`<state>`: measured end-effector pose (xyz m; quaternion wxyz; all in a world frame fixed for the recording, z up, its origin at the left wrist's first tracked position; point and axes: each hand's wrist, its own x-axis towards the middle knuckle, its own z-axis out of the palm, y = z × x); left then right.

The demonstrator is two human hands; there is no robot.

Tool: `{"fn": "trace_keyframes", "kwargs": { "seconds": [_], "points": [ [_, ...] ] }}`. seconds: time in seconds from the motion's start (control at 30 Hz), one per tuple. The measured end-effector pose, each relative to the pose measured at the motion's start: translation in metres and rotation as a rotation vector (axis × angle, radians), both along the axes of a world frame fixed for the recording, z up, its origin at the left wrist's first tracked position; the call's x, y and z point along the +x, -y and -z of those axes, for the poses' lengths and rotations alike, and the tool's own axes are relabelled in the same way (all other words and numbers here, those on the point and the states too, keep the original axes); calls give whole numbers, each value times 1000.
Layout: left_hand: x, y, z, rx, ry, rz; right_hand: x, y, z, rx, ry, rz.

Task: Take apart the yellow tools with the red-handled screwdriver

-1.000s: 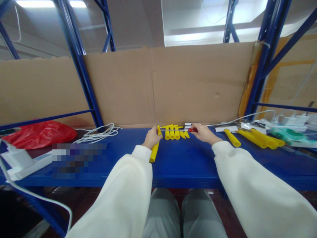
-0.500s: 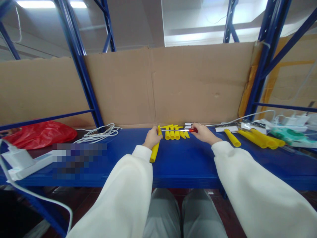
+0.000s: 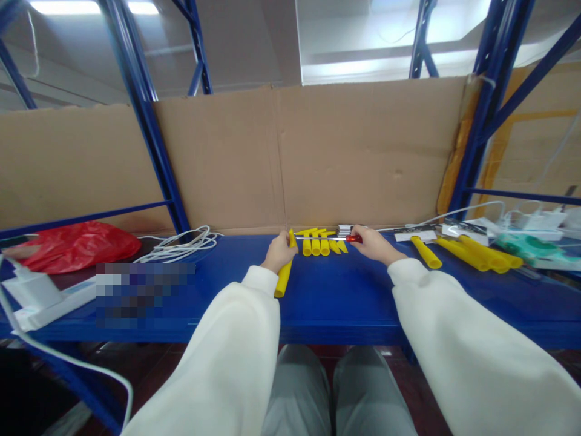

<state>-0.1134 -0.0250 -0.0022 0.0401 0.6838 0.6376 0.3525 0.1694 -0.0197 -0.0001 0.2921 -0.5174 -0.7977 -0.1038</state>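
My left hand (image 3: pixel 276 251) is closed around a yellow tube (image 3: pixel 284 280), which slants toward the table's front edge. In my right hand (image 3: pixel 370 242) is a screwdriver (image 3: pixel 353 239) with a red handle, its thin metal shaft pointing left. The shaft reaches across to the upper part of the tube by my left fingers; whether it touches or enters it I cannot tell. Between my hands, several yellow tubes (image 3: pixel 314 247) lie side by side, with smaller pointed yellow pieces (image 3: pixel 338 246) to their right. Small white-and-dark pieces (image 3: pixel 344 230) sit behind these, near my right fingertips.
On the right of the blue table (image 3: pixel 336 297) lie more yellow tubes (image 3: pixel 476 253) and a green-and-clear package (image 3: pixel 521 247). Left are coiled white cable (image 3: pixel 200 242), a power strip (image 3: pixel 59 306) and a red bag (image 3: pixel 86 245) with another person's hand (image 3: pixel 20 253). Cardboard (image 3: pixel 345 157) stands behind.
Another person's hand has come into view at the far left, by the red bag, whose shape has shifted. My hands, the tube and the screwdriver look unmoved.
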Motion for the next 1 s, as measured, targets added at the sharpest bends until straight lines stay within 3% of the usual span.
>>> {"fn": "trace_keyframes", "kwargs": {
  "seconds": [1.0],
  "points": [
    [0, 0, 1, 11, 23, -2, -5, 13, -10, 155, 166, 81]
  ]
}}
